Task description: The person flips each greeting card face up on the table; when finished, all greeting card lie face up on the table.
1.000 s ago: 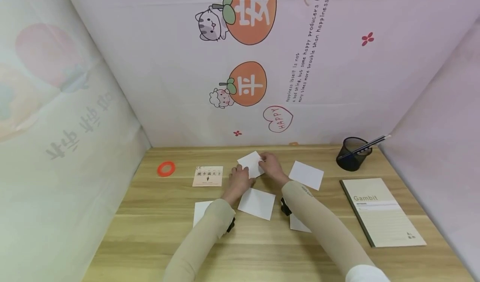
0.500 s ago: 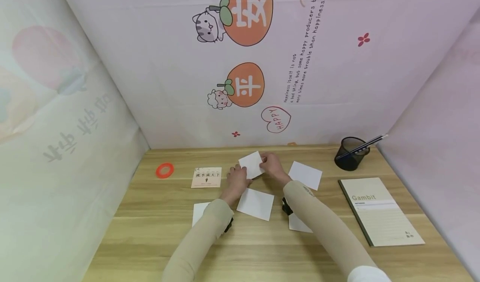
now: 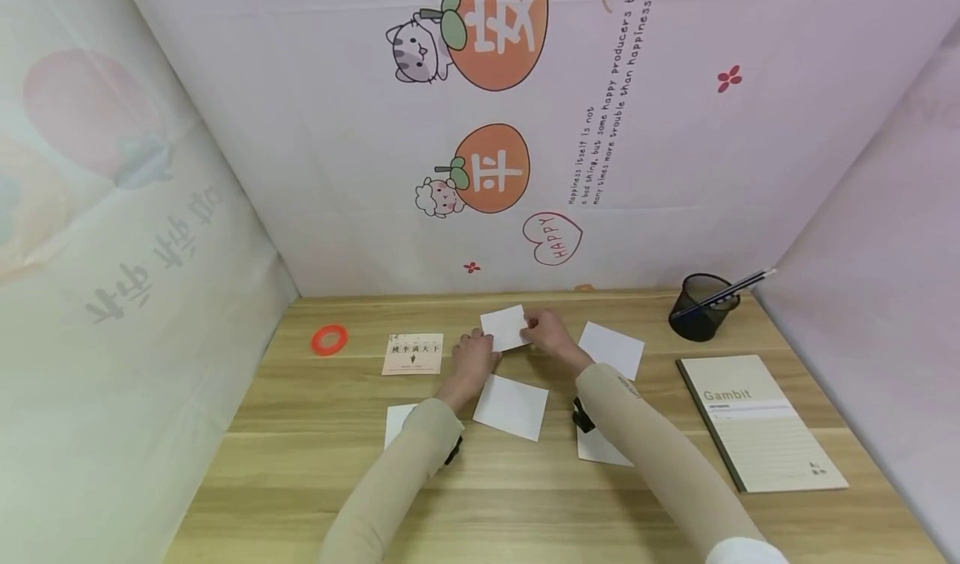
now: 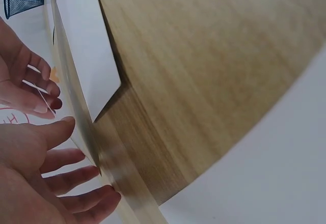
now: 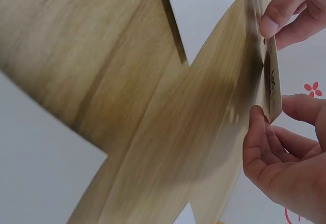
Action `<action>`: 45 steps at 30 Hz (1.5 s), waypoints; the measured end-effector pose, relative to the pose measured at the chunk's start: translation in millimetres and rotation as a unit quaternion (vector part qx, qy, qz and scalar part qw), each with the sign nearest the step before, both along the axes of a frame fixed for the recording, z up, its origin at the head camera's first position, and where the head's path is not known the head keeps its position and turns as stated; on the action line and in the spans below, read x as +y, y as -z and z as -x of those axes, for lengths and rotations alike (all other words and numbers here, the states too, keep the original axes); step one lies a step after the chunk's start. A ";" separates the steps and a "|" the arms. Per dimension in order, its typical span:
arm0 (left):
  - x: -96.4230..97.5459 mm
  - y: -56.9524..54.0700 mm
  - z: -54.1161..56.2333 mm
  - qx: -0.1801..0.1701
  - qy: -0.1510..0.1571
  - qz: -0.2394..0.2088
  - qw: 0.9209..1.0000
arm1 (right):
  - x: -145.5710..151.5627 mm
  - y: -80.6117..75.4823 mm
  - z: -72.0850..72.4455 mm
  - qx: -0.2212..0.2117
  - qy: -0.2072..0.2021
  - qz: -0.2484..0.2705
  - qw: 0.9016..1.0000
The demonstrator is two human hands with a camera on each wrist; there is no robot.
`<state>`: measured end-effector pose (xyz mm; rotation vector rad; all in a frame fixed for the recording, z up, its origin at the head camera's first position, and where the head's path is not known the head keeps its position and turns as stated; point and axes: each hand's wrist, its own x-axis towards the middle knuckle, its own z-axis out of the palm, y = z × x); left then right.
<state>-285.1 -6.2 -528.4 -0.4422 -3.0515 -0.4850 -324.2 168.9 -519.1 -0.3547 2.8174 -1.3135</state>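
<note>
A small card [image 3: 503, 328] is raised near the back of the table, white face up in the head view. My right hand [image 3: 551, 335] pinches its right edge between thumb and fingers. At the left edge is my left hand [image 3: 472, 364], its thumb and fingers on either side of the card. From the right wrist, the card's underside [image 5: 275, 89] shows dark print, only part of it visible. The left hand's other fingers [image 4: 76, 178] are only loosely bent. Just in front lies a white card [image 3: 513, 408]; another white card [image 3: 611, 349] is to the right.
A printed card [image 3: 412, 354] and a red ring [image 3: 329, 340] lie to the left. My forearms partly cover two white cards, left [image 3: 401, 422] and right [image 3: 600, 447]. A notebook [image 3: 761, 422] and a black mesh pen holder [image 3: 697, 322] with pencils stand on the right.
Both hands stay at the raised card, which has turned slightly and shifted a little to the right. My right hand has moved slightly right and toward me.
</note>
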 end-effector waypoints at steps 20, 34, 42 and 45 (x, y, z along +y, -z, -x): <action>-1.3 -9.9 1.7 0.039 0.002 -0.031 0.999 | 11.3 -11.2 -21.0 -0.076 -0.039 -0.020 0.996; -2.2 -14.0 1.5 0.073 0.015 -0.050 0.996 | 15.5 -8.3 -26.7 0.200 -0.072 -0.160 0.964; -2.3 -16.4 3.3 0.071 0.014 -0.086 0.994 | 18.4 -12.6 -32.8 0.286 -0.071 -0.134 0.946; -3.4 -17.0 5.3 0.049 0.005 -0.111 0.993 | 19.3 -14.0 -33.5 0.302 -0.065 -0.130 0.942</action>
